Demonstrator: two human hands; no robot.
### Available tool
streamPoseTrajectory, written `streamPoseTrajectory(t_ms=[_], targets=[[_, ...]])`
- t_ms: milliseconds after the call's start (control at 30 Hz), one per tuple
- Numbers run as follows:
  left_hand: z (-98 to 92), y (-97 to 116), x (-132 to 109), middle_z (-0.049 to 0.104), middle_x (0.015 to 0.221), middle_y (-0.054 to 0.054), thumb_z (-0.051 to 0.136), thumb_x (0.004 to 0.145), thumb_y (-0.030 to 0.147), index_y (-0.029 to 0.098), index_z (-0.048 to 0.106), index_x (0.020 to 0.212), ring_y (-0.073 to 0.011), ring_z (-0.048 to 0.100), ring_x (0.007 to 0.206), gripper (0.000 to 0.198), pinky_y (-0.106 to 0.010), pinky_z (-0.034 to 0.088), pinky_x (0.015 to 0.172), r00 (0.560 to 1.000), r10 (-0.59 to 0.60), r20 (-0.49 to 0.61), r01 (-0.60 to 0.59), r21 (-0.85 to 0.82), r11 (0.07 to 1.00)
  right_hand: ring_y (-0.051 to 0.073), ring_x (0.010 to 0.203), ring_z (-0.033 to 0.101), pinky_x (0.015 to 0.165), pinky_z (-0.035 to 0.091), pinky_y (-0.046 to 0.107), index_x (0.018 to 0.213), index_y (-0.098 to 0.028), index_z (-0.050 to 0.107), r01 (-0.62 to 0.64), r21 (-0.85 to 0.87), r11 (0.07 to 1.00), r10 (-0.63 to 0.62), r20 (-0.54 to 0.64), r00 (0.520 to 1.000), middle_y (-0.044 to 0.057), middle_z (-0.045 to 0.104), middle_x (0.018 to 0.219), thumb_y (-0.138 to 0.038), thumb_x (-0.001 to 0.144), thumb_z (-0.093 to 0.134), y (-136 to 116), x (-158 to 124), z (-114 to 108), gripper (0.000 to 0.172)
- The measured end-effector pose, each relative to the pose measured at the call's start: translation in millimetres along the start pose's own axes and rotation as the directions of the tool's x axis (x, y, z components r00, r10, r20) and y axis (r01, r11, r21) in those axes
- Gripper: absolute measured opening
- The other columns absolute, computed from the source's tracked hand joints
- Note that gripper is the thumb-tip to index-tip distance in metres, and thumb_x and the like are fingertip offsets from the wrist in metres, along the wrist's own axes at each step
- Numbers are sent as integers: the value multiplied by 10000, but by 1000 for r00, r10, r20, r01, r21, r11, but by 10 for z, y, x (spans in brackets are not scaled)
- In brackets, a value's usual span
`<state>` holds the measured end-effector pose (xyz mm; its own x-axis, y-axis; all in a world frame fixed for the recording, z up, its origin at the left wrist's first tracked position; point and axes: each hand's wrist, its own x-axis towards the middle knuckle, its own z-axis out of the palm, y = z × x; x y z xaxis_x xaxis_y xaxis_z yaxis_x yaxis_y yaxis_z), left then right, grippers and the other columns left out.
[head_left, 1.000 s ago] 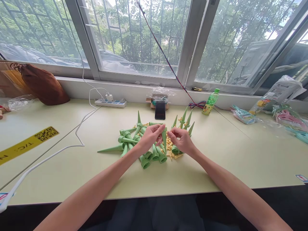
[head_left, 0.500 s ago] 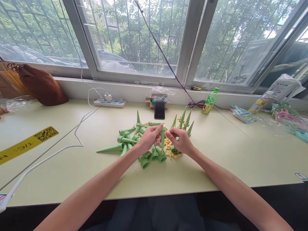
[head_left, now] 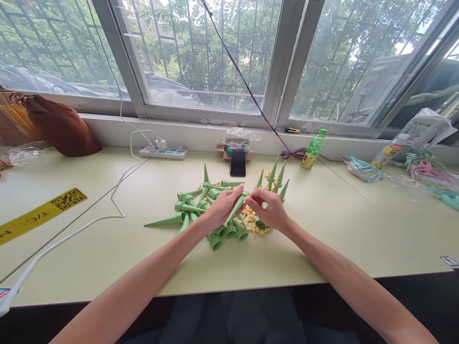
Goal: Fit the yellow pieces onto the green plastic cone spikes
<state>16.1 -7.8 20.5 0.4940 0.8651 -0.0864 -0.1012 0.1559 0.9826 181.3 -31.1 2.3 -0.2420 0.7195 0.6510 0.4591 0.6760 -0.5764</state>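
Note:
My left hand (head_left: 223,206) is closed on a green plant watering spike (head_left: 235,207). Its wide cap end is up at the fingers and its point slants down to the left. Close against the cap, my right hand (head_left: 270,207) pinches what looks like a small yellow valve piece, mostly hidden by the fingertips. Below the hands lies a heap of loose yellow valve pieces (head_left: 254,222). Several loose green spikes (head_left: 215,242) are piled to the left and in front. Behind my right hand, several spikes (head_left: 273,173) stand point up, some with yellow pieces on them.
A phone (head_left: 237,163) leans on a small box behind the pile. Farther back are a power strip (head_left: 172,153), a green-capped bottle (head_left: 314,150) and bundled wire (head_left: 293,155). A white cable (head_left: 114,196) crosses the table's left side. Packaged items (head_left: 364,168) lie at right.
The spike in my left hand has tilted: it pointed straight down before and now its tip slants to the lower left. My right hand stays beside the cap.

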Motion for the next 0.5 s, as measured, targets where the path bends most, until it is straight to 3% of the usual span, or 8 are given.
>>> streamPoseTrajectory(t_ms=[233,500], targets=[[-18,5,-9,468,455,14,540,827,611,138,531,562,-27,282,282,542,-200,98,293,997,-58,57,56,26,998,110,528,394,534,335,247,661,-208,461,77,-57,995,-78,-14,997,-24,456,588,-378,924,505,-8,0,11,316],[-74,-43,26,494,511,-1,543,814,630,131,549,607,-25,308,297,541,-189,96,291,992,-106,73,102,51,993,100,517,377,525,332,240,651,-203,449,86,-68,994,-87,-12,996,-30,438,577,-372,932,503,-15,2,24,332]])
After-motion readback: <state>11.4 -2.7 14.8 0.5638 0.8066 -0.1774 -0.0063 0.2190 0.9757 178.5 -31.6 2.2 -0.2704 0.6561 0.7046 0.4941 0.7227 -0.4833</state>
